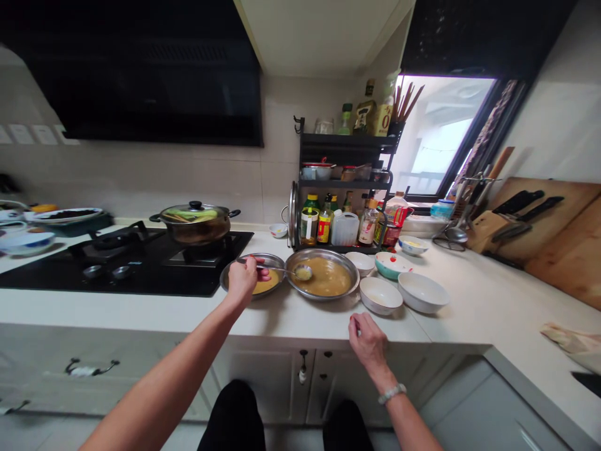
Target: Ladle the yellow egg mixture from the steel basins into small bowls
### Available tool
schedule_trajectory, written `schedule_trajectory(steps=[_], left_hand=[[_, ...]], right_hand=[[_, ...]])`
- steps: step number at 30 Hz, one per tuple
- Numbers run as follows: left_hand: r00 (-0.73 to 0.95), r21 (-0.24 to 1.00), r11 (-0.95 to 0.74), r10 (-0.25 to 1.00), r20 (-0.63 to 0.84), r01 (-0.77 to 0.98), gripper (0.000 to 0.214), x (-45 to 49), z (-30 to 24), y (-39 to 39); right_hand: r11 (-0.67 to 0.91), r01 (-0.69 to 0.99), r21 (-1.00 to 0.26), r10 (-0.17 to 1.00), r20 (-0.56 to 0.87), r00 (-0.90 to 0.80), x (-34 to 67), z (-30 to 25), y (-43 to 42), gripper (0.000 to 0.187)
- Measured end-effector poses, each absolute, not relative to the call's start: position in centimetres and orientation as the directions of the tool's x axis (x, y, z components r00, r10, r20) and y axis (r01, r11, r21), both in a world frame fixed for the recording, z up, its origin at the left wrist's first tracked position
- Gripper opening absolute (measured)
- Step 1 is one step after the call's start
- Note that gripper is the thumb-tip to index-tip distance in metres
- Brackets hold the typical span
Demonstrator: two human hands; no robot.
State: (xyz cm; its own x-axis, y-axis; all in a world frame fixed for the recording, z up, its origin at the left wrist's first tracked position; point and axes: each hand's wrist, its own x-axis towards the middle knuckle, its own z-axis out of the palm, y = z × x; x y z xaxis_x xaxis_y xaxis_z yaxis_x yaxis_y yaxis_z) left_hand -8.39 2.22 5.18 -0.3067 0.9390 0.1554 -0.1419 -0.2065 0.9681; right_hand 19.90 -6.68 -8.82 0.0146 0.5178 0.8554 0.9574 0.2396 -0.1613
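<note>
My left hand (244, 279) grips the handle of a metal spoon (286, 270). The spoon's bowl, full of yellow batter, sits over a large steel bowl of the same batter (323, 277). Under my left hand lies a smaller steel plate (270, 285) with some yellow mix in it. My right hand (369, 338) rests on the front edge of the white counter (300, 316), fingers curled, nothing visible in them. Just beyond it stand two white bowls (380, 294) (422, 291).
A lidded pot (197, 222) sits on the black hob (141, 263) to the left. A rack of bottles and jars (340, 188) stands behind the bowls. Knives and cutting boards (539, 219) lean at the right wall. A cloth (570, 341) lies on the counter's right end.
</note>
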Motion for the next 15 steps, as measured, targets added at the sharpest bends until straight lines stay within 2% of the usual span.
schedule_trajectory(steps=[5, 15], left_hand=[[-0.289, 0.97, -0.116, 0.956, 0.051, -0.212, 0.023, -8.8, 6.4, 1.4], [-0.366, 0.956, -0.193, 0.925, 0.101, -0.223, 0.021, -12.8, 7.7, 0.3]], right_hand=[[0.229, 0.961, -0.153, 0.513, 0.858, 0.014, 19.9, -8.8, -6.7, 0.022], [0.24, 0.957, -0.162, 0.524, 0.852, 0.013, 19.9, -8.8, -6.7, 0.023]])
